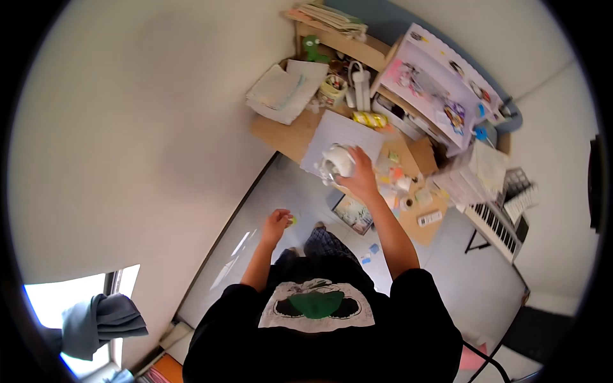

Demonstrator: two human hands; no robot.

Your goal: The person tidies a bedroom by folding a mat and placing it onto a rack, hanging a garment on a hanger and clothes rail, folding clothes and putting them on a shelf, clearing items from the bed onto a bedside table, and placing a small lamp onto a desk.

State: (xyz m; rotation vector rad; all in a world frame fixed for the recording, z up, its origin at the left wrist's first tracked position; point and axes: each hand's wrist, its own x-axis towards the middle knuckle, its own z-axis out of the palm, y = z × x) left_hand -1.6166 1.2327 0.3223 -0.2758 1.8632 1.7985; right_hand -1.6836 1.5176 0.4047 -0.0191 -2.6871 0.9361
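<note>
Over the front edge of the desk (279, 132), my right hand (359, 177) grips a rounded white object (338, 162), its fingers wrapped round the right side. Beneath and behind that object lies a pale sheet (348, 132) on the desk. My left hand (278, 223) is lower and to the left, above the floor, with its fingers curled together. A small yellow-green thing (291, 221) shows at its fingertips, too small to name.
Papers (287, 92), a pen cup (332, 90), a yellow packet (370, 120) and a purple-white shelf (434, 89) stand on the desk. A keyboard (491, 226) is at the right. A framed picture (353, 213) and blue bits (370, 254) lie low down.
</note>
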